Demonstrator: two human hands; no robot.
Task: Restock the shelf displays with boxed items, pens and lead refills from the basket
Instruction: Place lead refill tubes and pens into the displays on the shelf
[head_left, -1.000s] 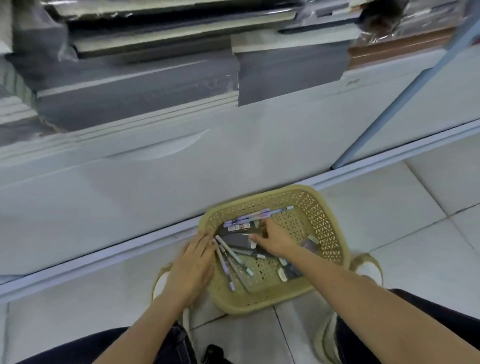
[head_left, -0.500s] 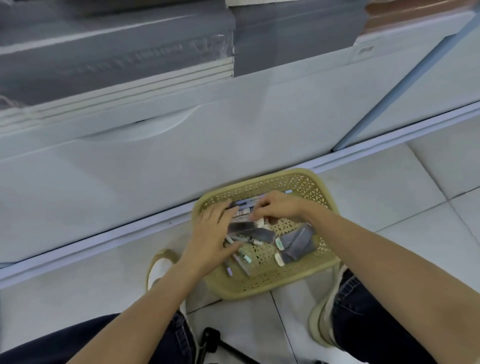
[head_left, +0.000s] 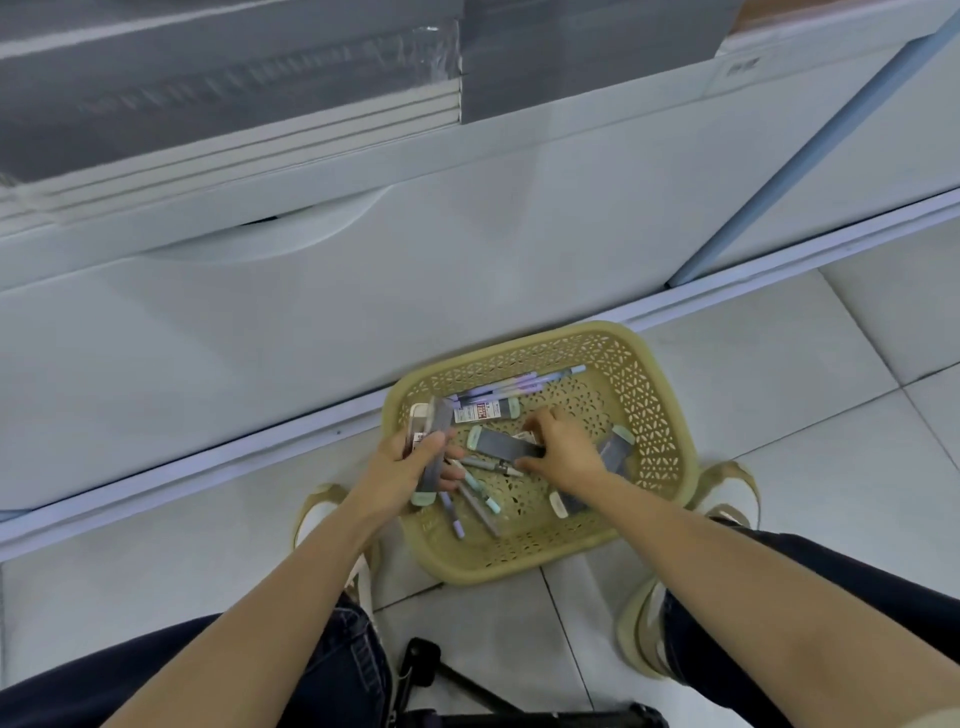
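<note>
The yellow basket (head_left: 670, 415) sat on the tiled floor (head_left: 779, 415) in the lower middle of the frame, just in front of the white cabinet (head_left: 363, 291); the person crouched over it, a shoe (head_left: 727, 488) at either side. The left hand (head_left: 402, 470), at the basket's left edge, had its fingers curled round a bundle of grey cases (head_left: 437, 431) held nearly upright; the right hand (head_left: 563, 452), over the basket's middle, pinched the end of a single grey case (head_left: 501, 446) lying flat. Loose pens (head_left: 524, 383) lay along the basket's far wall, a labelled box (head_left: 478, 412) just beside them; more pens and cases lay scattered on the bottom.
</note>
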